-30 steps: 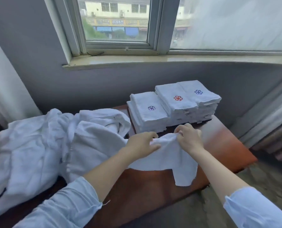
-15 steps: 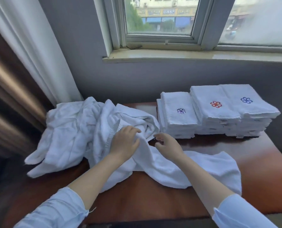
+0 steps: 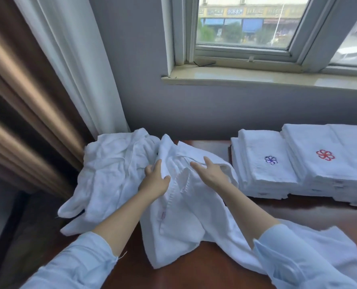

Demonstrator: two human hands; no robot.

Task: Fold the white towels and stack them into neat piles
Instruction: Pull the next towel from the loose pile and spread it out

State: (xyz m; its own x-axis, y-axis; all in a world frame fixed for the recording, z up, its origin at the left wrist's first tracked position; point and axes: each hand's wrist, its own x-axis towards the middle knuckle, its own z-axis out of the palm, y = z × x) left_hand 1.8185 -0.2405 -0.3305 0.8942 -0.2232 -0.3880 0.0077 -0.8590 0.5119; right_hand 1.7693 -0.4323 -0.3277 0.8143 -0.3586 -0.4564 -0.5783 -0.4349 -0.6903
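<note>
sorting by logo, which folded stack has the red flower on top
The middle stack: its flower is red, the left stack shows purple, the right stack blue.

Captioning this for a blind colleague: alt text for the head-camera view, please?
A person's left hand grips a fold in a heap of unfolded white towels on a wooden table while the right hand rests open on it. Stacks of folded towels with embroidered flowers sit to the right, beneath a window.

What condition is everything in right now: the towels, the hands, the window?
Crumpled towels: unfolded, heaped on the table.
Folded piles: neat, stacked side by side.
Left hand: grips a towel fold.
Right hand: open, fingers spread on the towels.
Window: looks shut.
</note>
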